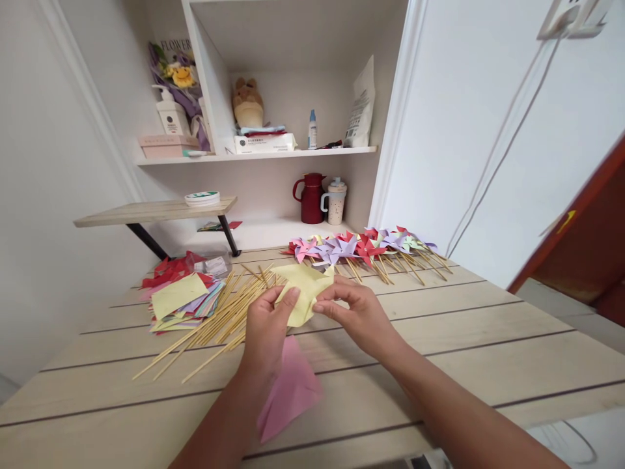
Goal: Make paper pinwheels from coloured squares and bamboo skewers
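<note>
Left hand (266, 326): pinching the folded pale yellow paper square (303, 292), frame centre.
Right hand (354, 309): gripping the same paper's right edge.
Bench (488, 339): pink paper sheet (291, 385) lower centre; bamboo sticks (219, 316) left.

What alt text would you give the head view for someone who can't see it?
Both hands, left hand and right hand, pinch a yellow paper piece above a pale wooden table. A pink paper lies under the left wrist, bamboo sticks and a stack of coloured paper to the left, finished pinwheels behind.
</note>
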`<state>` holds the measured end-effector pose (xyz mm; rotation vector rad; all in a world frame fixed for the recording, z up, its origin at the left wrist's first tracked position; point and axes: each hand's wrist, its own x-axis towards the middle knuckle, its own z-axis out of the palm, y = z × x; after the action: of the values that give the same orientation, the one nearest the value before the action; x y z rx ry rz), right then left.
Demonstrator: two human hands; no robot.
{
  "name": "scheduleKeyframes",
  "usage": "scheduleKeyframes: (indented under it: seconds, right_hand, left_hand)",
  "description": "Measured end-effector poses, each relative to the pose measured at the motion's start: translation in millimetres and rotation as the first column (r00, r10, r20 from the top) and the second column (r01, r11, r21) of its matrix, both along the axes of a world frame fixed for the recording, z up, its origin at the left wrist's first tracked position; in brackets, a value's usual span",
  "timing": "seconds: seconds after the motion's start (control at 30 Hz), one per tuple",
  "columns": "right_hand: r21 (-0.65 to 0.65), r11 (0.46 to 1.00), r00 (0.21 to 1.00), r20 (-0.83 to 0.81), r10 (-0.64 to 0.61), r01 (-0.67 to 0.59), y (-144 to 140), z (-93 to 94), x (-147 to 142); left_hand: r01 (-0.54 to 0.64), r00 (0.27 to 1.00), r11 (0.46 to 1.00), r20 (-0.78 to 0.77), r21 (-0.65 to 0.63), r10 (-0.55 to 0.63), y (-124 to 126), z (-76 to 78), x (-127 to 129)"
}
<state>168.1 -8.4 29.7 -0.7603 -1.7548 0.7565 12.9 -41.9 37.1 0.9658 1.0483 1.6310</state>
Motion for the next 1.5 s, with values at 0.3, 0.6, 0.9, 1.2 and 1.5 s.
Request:
scheduleKeyframes:
  seconds: [0.3,0.6,0.9,1.2,1.5]
  right_hand:
    - [0.050,0.993,0.994,0.008,-0.109,0.109,-2,2.5,-1]
    - [0.019,0.992,0.992,-0.018,-0.125,0.125,-1,0.9,-2]
    - [-0.030,0.990,0.989,-0.047,-0.140,0.138,-2,1.7,-3]
    - [-0.125,0.985,0.985,-0.110,-0.129,0.115,-2,2.6,-2]
    - [-0.176,0.955,0.969,-0.104,0.224,-0.240,0,4.1,-1]
  left_hand:
    - [-0.028,0.992,0.998,-0.121,0.049,0.033,-2,0.1,2]
    - [-0.060,0.980,0.995,-0.188,0.075,0.073,-4,1.6,3]
    - [-0.058,0.941,0.991,-0.324,0.123,0.095,-3,-1.0,1]
    - [0.001,0.943,0.990,-0.330,0.142,0.046,-3,-4.4,5]
    - [-0.036,0.996,0.999,0.082,0.028,0.034,6,-3.8,-13]
